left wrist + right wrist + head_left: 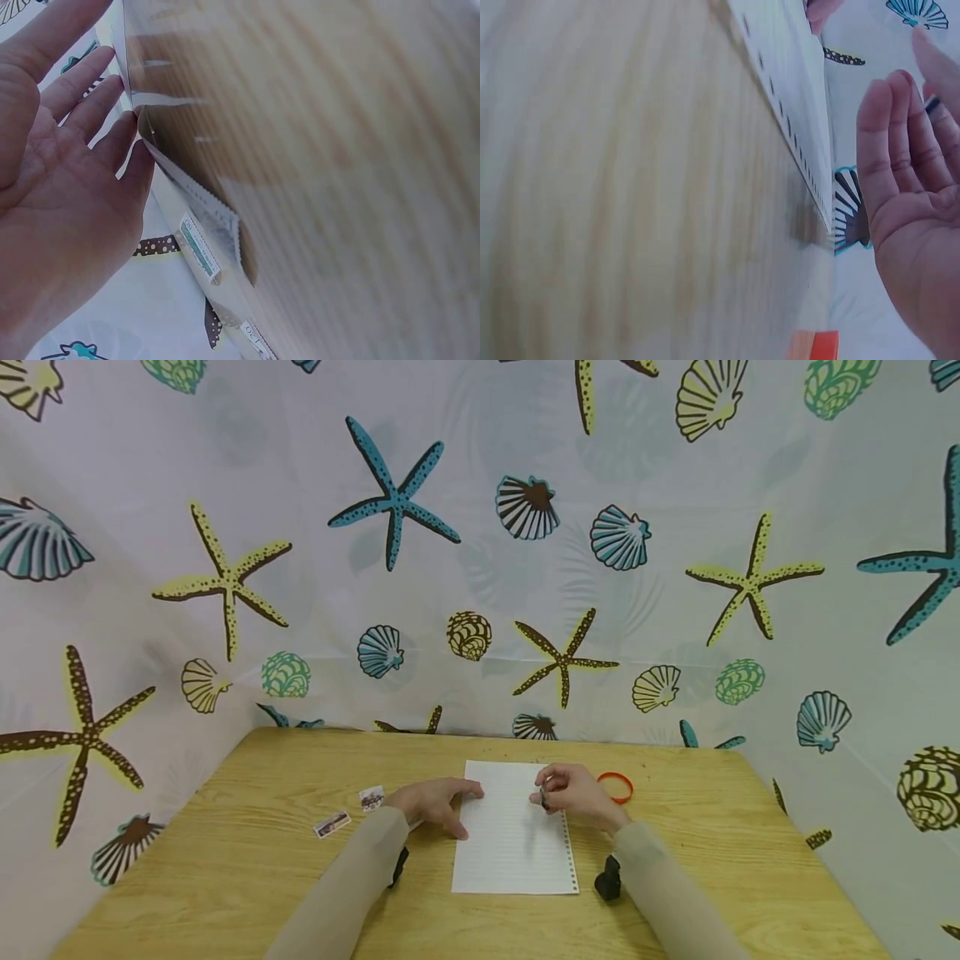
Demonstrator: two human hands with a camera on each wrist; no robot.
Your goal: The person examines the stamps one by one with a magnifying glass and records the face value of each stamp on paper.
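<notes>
A lined white sheet (513,847) with punched holes down its right edge lies on the wooden table (225,877). My left hand (450,803) rests flat at the sheet's left edge, fingers straight and spread; the left wrist view shows the open palm (67,187) with fingertips against the paper's edge (161,161). My right hand (551,795) hovers over the sheet's upper right part and pinches a small dark object (543,799) between thumb and fingers. What the object is cannot be made out. In the right wrist view a dark bit (932,106) shows among the fingers (900,150) beside the sheet (787,82).
An orange-red ring band (617,787) lies just right of my right hand, also seen as an orange band (814,346). Two small printed stamps (332,824) (372,797) lie left of my left hand. A starfish-and-shell curtain (480,568) walls in the table.
</notes>
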